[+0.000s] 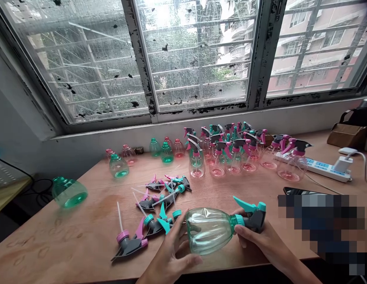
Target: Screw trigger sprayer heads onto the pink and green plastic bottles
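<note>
A clear green spray bottle (209,230) lies sideways in the air above the table's front edge, between both hands. Wrapped round its base is my left hand (176,250). At the neck, the fingers of my right hand (257,236) grip the teal collar of the spray head (254,216), whose teal trigger points up and left. Left of the bottle lies a pile of loose spray heads (164,197), grey with pink or teal parts and thin white tubes. One pink-collared spray head (128,244) lies apart, nearer the front.
Bottles with spray heads (220,157) crowd the back right. Headless green bottles (69,193) and pink bottles (128,154) stand at the left and back. A power strip (328,167), a dark phone-like object (304,192) and a brown box (349,132) are on the right.
</note>
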`<state>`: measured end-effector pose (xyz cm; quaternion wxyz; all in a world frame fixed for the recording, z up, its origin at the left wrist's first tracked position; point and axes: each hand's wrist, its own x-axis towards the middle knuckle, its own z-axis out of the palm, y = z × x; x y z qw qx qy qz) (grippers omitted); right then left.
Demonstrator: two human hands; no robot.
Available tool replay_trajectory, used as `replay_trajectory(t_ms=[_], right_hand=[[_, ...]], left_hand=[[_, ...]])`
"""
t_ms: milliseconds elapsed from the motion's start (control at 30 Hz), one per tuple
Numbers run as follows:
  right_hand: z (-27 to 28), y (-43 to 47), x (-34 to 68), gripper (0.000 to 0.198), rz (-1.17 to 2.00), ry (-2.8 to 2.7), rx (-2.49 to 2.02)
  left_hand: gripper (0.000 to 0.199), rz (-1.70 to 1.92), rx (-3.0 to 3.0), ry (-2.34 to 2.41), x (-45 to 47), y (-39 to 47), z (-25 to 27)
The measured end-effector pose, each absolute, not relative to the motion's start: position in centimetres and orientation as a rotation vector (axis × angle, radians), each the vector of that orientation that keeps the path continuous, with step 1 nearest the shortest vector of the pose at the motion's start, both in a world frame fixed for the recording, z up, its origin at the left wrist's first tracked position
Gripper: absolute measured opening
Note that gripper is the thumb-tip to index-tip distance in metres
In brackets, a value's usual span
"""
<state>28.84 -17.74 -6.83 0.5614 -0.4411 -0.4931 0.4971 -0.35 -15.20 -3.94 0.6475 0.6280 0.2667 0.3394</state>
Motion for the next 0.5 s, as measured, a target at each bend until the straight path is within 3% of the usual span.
replay_trajectory(t_ms=[233, 367, 500], right_hand=[[-6.59, -17.75, 28.79, 0.037, 1.169, -1.151, -1.033], [-6.73, -17.82, 28.78, 0.036, 1.159, -1.168, -1.049], [-6.94, -17.65, 28.8, 0.037, 1.157, -1.173, -1.047]], left_hand=[[0.097, 0.781, 1.481, 0.601, -0.25, -15.16, -4.38], [0.107, 0.794, 1.41, 0.62, -0.22, -15.24, -4.28], [0.097, 0.763, 1.428, 0.607, -0.5, -15.12, -4.4]])
